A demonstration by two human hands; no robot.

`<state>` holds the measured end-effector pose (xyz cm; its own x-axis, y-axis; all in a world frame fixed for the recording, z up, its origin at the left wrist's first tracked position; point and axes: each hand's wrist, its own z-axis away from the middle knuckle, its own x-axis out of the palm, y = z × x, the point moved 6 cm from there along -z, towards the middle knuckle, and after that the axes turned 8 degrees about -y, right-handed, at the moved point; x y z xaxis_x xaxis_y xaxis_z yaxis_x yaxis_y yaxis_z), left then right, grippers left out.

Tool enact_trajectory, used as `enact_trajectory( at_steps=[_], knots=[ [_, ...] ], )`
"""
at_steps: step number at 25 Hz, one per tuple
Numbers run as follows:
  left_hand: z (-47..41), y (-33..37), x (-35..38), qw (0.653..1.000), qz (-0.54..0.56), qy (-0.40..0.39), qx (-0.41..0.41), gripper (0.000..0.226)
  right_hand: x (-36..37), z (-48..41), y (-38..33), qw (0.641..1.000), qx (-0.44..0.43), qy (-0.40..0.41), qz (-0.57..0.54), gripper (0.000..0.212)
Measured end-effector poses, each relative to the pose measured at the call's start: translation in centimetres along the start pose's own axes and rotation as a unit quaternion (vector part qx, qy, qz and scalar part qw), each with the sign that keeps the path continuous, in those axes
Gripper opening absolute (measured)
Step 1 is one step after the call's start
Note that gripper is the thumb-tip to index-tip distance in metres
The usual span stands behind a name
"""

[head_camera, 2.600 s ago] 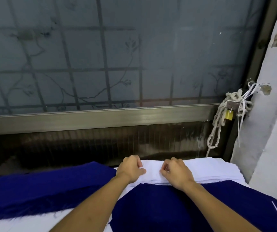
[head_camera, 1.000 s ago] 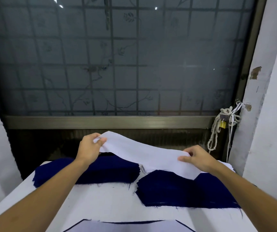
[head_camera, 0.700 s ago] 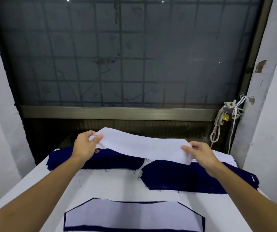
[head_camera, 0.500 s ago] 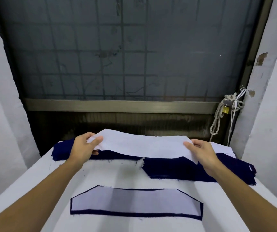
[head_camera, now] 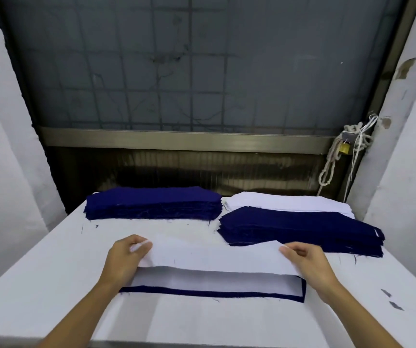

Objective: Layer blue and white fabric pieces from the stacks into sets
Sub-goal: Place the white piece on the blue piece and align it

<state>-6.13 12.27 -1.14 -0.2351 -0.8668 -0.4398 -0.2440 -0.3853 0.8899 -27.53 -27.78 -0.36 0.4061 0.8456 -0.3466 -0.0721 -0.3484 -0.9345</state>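
My L hand (head_camera: 126, 260) & R hand (head_camera: 308, 262) pinch ends of the long white fabric piece (head_camera: 214, 258), taut, to square it over the blue-edged set (head_camera: 209, 282).

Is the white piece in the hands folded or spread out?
Spread out. The left hand and right hand pinch the white piece at its ends, stretched over the layered set; no fold shows.

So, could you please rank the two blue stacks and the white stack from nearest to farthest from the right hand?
1. Right blue stack, just beyond the right hand.
2. White stack, behind it, far right.
3. Left blue stack, far left.
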Motion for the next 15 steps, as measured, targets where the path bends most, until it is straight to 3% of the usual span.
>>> enact_trajectory(
  at_steps=[5,10,15],
  knots=[
    [2.0,-1.8,0.4,0.999,-0.052,-0.005,0.001,0.010,1.0,0.8,2.4,0.992,0.031,0.041,0.112,0.012],
    [2.8,-2.2,0.8,0.996,-0.089,-0.004,0.021,0.007,1.5,2.0,2.7,0.957,0.031,0.078,0.278,0.012],
    [2.8,-2.0,0.9,0.994,-0.110,-0.002,0.026,0.011,1.7,2.3,2.0,0.940,0.025,0.092,0.327,0.013]
  ],
)
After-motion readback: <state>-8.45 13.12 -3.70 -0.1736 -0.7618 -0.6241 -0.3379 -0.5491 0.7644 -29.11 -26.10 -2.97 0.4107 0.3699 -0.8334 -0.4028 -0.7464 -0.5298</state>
